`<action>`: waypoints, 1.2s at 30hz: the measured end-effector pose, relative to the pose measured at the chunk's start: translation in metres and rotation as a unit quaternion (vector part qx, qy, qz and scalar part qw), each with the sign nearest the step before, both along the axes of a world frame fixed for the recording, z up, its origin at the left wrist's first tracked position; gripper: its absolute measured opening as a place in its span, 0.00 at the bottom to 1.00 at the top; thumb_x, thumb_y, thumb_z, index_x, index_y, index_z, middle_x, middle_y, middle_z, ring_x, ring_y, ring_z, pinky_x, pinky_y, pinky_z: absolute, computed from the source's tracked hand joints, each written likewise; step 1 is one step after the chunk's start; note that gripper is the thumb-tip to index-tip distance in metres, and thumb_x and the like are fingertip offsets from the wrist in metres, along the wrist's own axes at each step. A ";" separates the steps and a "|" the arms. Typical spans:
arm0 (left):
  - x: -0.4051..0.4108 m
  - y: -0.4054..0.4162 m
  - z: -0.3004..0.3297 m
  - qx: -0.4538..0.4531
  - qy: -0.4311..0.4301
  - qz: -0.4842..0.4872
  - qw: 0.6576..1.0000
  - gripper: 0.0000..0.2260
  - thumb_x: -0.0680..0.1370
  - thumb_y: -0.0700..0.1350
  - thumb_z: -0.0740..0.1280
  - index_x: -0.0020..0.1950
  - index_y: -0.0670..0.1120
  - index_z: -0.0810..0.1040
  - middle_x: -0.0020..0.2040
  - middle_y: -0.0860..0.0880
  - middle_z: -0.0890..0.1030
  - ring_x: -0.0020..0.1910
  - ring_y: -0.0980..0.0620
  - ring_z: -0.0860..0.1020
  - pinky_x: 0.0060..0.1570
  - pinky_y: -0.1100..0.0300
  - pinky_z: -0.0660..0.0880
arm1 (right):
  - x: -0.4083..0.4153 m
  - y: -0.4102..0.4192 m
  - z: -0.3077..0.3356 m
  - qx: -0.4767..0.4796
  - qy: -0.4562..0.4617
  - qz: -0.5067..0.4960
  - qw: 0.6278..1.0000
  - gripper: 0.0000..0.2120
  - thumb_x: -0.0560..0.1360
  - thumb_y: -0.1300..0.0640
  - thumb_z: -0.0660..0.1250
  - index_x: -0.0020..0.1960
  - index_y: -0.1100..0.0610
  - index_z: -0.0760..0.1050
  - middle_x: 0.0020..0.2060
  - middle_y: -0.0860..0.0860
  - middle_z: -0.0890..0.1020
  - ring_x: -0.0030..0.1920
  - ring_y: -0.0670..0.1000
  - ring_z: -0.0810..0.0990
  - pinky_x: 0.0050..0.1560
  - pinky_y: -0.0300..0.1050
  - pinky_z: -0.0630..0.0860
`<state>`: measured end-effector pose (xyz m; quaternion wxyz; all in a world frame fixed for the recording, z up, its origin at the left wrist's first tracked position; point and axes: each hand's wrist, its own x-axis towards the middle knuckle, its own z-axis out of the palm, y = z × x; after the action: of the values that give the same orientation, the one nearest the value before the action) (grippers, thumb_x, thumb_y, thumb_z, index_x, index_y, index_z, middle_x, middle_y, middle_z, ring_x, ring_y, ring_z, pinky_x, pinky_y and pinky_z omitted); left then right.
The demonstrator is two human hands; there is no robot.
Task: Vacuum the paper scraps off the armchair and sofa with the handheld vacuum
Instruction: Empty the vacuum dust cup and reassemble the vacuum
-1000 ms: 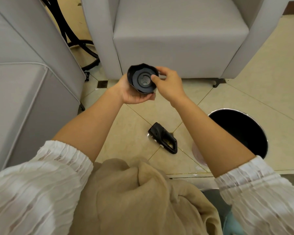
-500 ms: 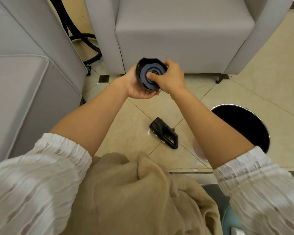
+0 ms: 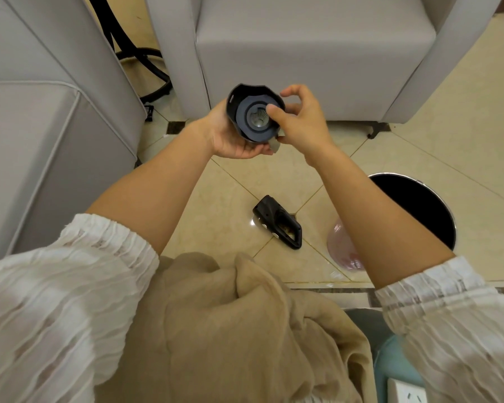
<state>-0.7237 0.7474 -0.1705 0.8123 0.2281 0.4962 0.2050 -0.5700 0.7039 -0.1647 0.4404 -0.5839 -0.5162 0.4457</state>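
The black dust cup (image 3: 242, 112) is cradled in the left hand (image 3: 230, 138), fingers curled beneath it, before the armchair (image 3: 312, 48). The grey filter (image 3: 256, 117) seated inside is pinched by the right hand (image 3: 300, 120). The vacuum body (image 3: 278, 225) lies on the floor (image 3: 216, 216), near the bin (image 3: 419, 205).

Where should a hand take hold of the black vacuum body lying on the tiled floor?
Likely by the loop handle of the black vacuum body, coming from above: it lies flat on the beige tiled floor with the handle opening facing up at its lower right end, so fingers can hook through.
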 end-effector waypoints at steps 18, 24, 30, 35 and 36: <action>0.009 -0.006 0.003 0.050 -0.089 0.210 0.972 0.16 0.81 0.49 0.57 0.56 0.40 0.78 0.50 0.41 0.82 0.49 0.43 0.80 0.47 0.53 0.80 | -0.024 0.000 0.024 0.067 -0.203 -0.042 0.976 0.14 0.77 0.55 0.66 0.33 0.57 0.75 0.27 0.49 0.71 0.30 0.49 0.70 0.33 0.41 0.64; 0.029 -0.010 0.000 0.046 -0.077 0.231 0.969 0.13 0.80 0.47 0.56 0.49 0.41 0.77 0.47 0.46 0.76 0.46 0.48 0.74 0.47 0.57 0.72 | -0.045 0.015 0.020 -0.162 0.120 -0.140 0.969 0.08 0.79 0.60 0.62 0.55 0.64 0.74 0.35 0.54 0.77 0.27 0.49 0.69 0.21 0.37 0.64; 0.029 -0.010 0.005 0.059 -0.051 0.195 0.978 0.16 0.81 0.48 0.55 0.50 0.40 0.78 0.32 0.48 0.79 0.42 0.47 0.78 0.48 0.56 0.74 | -0.048 0.014 0.016 -0.186 0.229 -0.184 0.938 0.07 0.76 0.58 0.70 0.43 0.61 0.75 0.20 0.47 0.78 0.27 0.46 0.68 0.30 0.40 0.64; 0.028 -0.012 0.009 0.057 -0.033 0.187 0.980 0.18 0.83 0.49 0.53 0.49 0.40 0.78 0.35 0.44 0.84 0.44 0.46 0.80 0.42 0.53 0.78 | -0.047 0.011 0.016 -0.110 0.085 -0.160 0.977 0.16 0.75 0.56 0.70 0.29 0.54 0.77 0.30 0.48 0.82 0.37 0.48 0.79 0.48 0.43 0.75; 0.027 -0.011 0.009 0.055 -0.034 0.183 0.981 0.18 0.83 0.49 0.53 0.49 0.41 0.78 0.35 0.44 0.84 0.43 0.46 0.80 0.42 0.53 0.78 | -0.047 0.009 0.017 -0.092 0.049 -0.148 0.983 0.17 0.75 0.56 0.70 0.28 0.54 0.77 0.30 0.47 0.82 0.40 0.48 0.80 0.50 0.42 0.75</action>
<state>-0.6966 0.7360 -0.1611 0.7636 0.1705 0.4900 0.3844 -0.6171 0.7134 -0.1476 0.4704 -0.6696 -0.3587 0.4491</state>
